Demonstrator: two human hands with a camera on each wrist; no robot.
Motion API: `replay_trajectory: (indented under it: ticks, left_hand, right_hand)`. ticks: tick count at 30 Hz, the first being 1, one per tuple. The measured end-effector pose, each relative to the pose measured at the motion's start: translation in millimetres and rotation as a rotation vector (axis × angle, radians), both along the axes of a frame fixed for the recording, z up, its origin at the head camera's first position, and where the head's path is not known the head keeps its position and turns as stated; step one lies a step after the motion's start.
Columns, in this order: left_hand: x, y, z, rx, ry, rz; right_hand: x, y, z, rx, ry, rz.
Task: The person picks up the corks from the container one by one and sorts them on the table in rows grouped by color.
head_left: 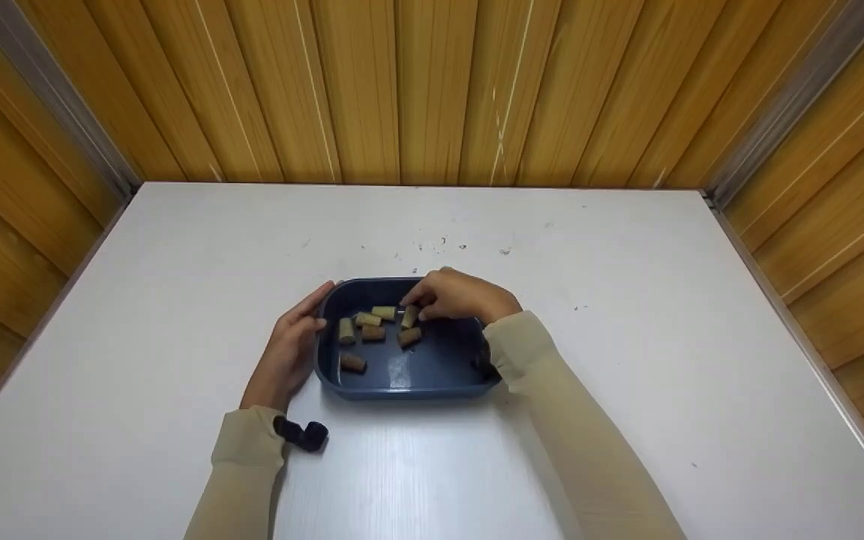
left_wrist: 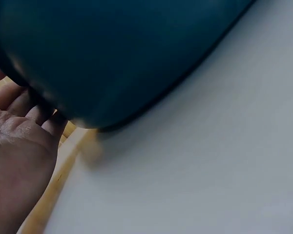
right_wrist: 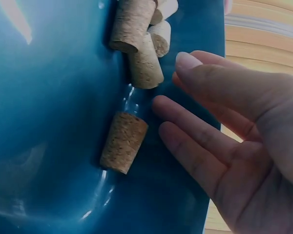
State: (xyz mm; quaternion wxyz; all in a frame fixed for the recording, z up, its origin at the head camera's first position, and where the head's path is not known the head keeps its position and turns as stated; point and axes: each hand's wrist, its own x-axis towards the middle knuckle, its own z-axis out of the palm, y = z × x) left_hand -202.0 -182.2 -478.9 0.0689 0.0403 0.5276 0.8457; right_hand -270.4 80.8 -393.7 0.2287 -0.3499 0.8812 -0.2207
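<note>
A dark blue rectangular tray (head_left: 432, 391) with rounded corners stands on the white table, with several cork stoppers (head_left: 373, 333) lying loose inside. My left hand (head_left: 293, 349) holds the tray's left side, thumb at the rim and fingers along the outer wall. In the left wrist view, those fingers (left_wrist: 19, 105) are partly hidden behind the tray wall. Over the tray's back part is my right hand (head_left: 458, 294), its fingertips beside a cork (head_left: 409, 316). In the right wrist view, its thumb and fingers are apart, and a darker cork (right_wrist: 124, 143) lies near the fingertips.
The white table (head_left: 664, 337) extends around the tray on all sides. Wood-look panel walls (head_left: 432, 90) border it at the back, left and right. A black wrist camera (head_left: 304, 433) sticks out from the left sleeve, close to the tray's front left corner.
</note>
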Motion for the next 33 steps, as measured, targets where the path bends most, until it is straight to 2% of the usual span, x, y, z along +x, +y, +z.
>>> replay_trajectory:
  ticks: [3,8,15,25,33]
  left_hand:
    - [-0.6,0.1,-0.1,-0.018,0.003,0.008]
    - [0.2,1.2,1.0,0.0,-0.009,0.009]
    - [-0.9,0.0,1.6,-0.011,-0.012,0.0]
    - [1.8,-1.5,-0.4,-0.036,-0.009,0.02]
    - [0.4,-1.4,1.2,-0.014,-0.019,-0.015]
  right_hand:
    - [0.5,-3.0,-2.1,0.008,0.007,0.008]
    - [2.7,-7.2,-6.7,0.032,0.024,0.006]
    - [5.8,-12.1,-12.0,0.031,0.053,-0.02]
    - [7.6,-15.2,-18.7,0.043,0.172,0.035]
    - [6.2,-10.6,-15.3,0.04,0.155,0.044]
